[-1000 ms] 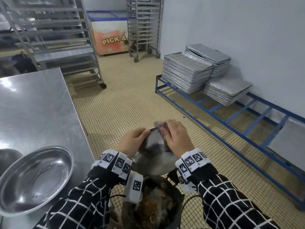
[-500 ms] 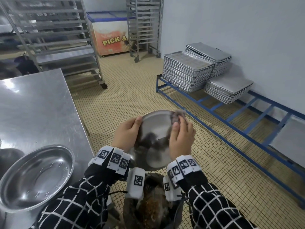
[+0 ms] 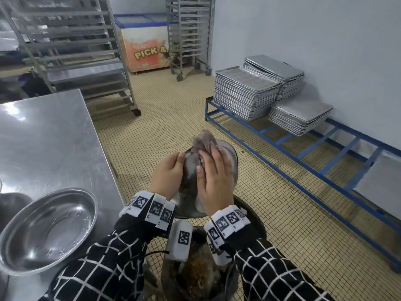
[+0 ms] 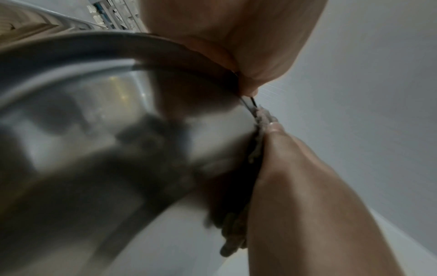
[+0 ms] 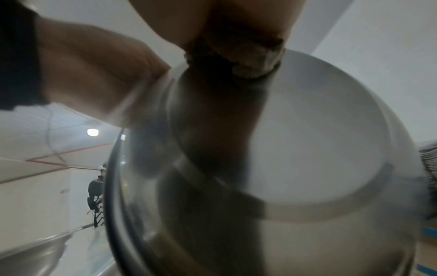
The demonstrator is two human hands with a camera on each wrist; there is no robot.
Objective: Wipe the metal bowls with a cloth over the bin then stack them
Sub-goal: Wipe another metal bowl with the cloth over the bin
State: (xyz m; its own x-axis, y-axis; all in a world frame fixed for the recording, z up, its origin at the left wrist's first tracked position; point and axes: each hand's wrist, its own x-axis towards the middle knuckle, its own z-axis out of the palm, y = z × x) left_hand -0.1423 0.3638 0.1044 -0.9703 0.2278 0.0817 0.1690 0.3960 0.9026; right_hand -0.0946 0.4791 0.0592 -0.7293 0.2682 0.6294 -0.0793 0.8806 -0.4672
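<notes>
My left hand (image 3: 168, 177) grips the left rim of a metal bowl (image 3: 230, 161), thumb on the near side, and holds it tilted on edge above the black bin (image 3: 249, 216). My right hand (image 3: 213, 181) lies over the bowl's near face and holds a greyish cloth (image 3: 202, 141) against it; the cloth sticks out past the top rim. The left wrist view shows the bowl (image 4: 94, 130) with the cloth (image 4: 257, 142) squeezed between it and my right hand (image 4: 307, 205). The right wrist view shows the bowl (image 5: 307, 149) and the cloth (image 5: 248, 61) bunched under my fingers.
A second metal bowl (image 3: 47, 229) sits upright on the steel table (image 3: 47, 137) at my left. Stacks of baking trays (image 3: 245, 94) rest on a blue frame along the right wall. Wheeled tray racks (image 3: 71, 51) stand at the back. The bin holds brown waste.
The bowl has been raised and tipped up more steeply. My right hand has slid with the cloth from the far rim across the bowl's face, and the cloth now pokes above the top edge.
</notes>
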